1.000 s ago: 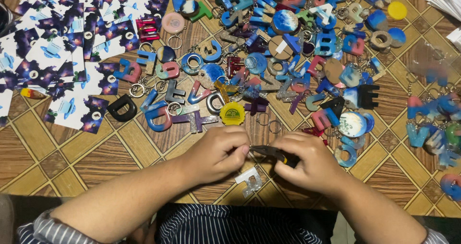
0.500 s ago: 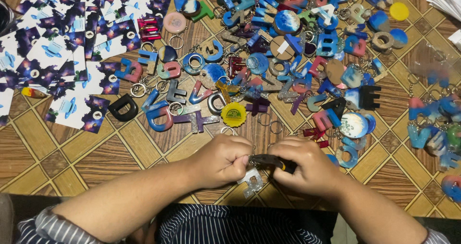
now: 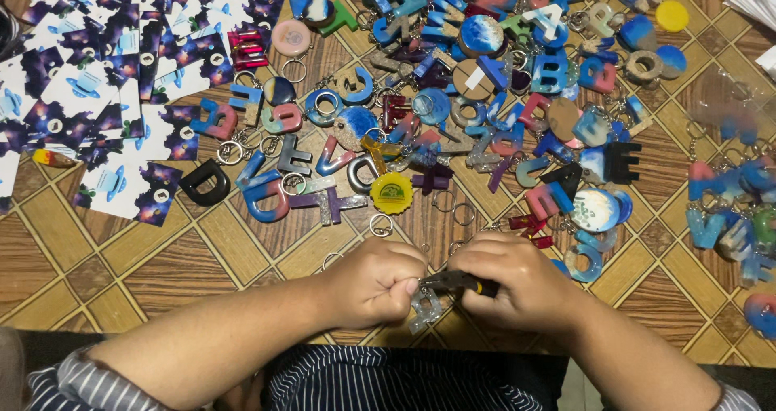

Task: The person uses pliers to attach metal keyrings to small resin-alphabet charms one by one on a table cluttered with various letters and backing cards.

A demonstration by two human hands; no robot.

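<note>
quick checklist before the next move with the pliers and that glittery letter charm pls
1. Left hand has the glittery letter charm pinched at its top: ok, the charm hangs below the fingers.
2. Right hand has a firm hold on the pliers: ok, fingers wrap the handles.
3. Plier tips meet the charm's ring: cannot tell, the fingers hide the contact.
4. Ring open or closed: cannot tell, too small to see.
5. Spare key rings within reach: ok, several lie loose on the tiled table just ahead of the hands.
6. Work clear of the letter pile: ok, the hands are apart from it.
</note>
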